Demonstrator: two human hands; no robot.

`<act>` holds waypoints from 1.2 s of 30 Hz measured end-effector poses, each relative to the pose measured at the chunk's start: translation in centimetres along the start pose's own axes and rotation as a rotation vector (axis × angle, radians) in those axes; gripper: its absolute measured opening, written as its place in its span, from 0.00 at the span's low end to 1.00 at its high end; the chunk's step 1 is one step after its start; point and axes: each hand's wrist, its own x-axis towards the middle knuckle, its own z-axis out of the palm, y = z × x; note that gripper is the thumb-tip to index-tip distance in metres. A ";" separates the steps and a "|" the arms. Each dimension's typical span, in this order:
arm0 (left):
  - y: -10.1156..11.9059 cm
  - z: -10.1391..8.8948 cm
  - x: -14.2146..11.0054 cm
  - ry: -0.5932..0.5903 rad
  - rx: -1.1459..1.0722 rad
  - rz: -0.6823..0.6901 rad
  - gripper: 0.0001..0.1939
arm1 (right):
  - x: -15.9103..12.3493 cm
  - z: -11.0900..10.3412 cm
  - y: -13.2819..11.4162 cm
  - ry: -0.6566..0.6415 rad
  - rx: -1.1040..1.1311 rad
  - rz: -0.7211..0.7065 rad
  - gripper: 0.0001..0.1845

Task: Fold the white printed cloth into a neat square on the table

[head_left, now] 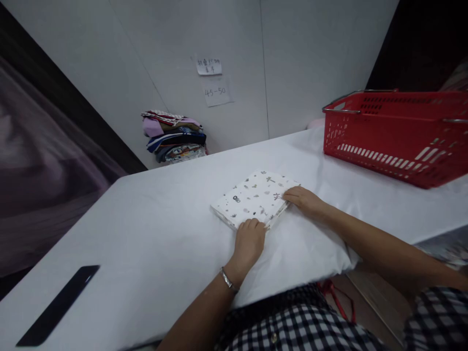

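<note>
A folded piece of white cloth [252,197] with a small print of leaves, palm trees and animals lies flat on the white-covered table [161,229]. Its layers show along the near edges. At its near corner, my left hand [250,240] has its fingers bent over the edge, the thumb hidden. My right hand [306,201] holds the right-hand corner, fingertips on top and the rest out of sight beneath. Whether the cloth is a garment or a sheet I cannot tell.
A red plastic basket [387,136] with metal handles stands at the right. Beyond the table's far edge is a stack of folded clothes [177,136] against the grey wall. A flat black object [58,304] lies at the left. Handwritten paper notes [215,91] hang on the wall.
</note>
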 end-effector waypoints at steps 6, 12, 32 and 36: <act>0.3 -1.3 0.3 0.046 -0.085 0.019 0.13 | -0.4 0.2 -0.6 0.019 0.025 0.047 0.16; 0.5 -0.8 1.9 0.009 -0.132 0.104 0.32 | -0.4 0.0 -1.2 0.068 0.035 0.025 0.16; 0.4 1.9 1.2 -0.129 -0.075 0.112 0.45 | 9.4 3.2 0.3 -0.292 -0.122 0.552 0.32; 0.7 2.1 0.8 -0.127 -0.110 0.114 0.47 | 8.4 4.3 1.5 -0.357 -0.137 0.575 0.33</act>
